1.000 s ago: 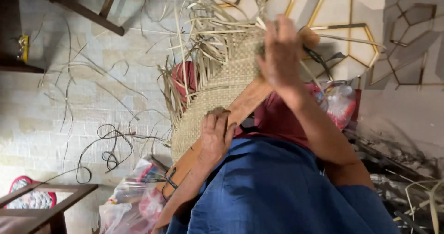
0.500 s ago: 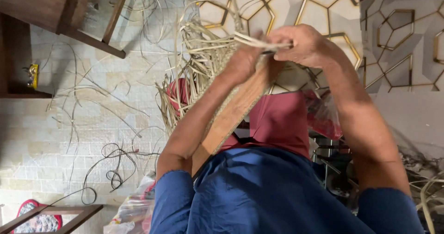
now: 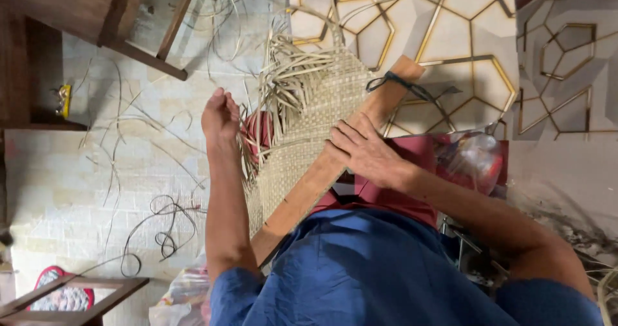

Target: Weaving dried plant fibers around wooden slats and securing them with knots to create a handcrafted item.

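Head view showed the right hand pressed flat, fingers spread, on the woven mat against the wooden board over the lap. Left hand, loosely curled and empty, neared loose strips; weaving seemingly required grasping one.

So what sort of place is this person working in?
Probably a home floor used for hand weaving. A half-woven mat lies against a wooden board, loose cut strips litter the pale tiled floor, and dark wooden furniture stands alongside.
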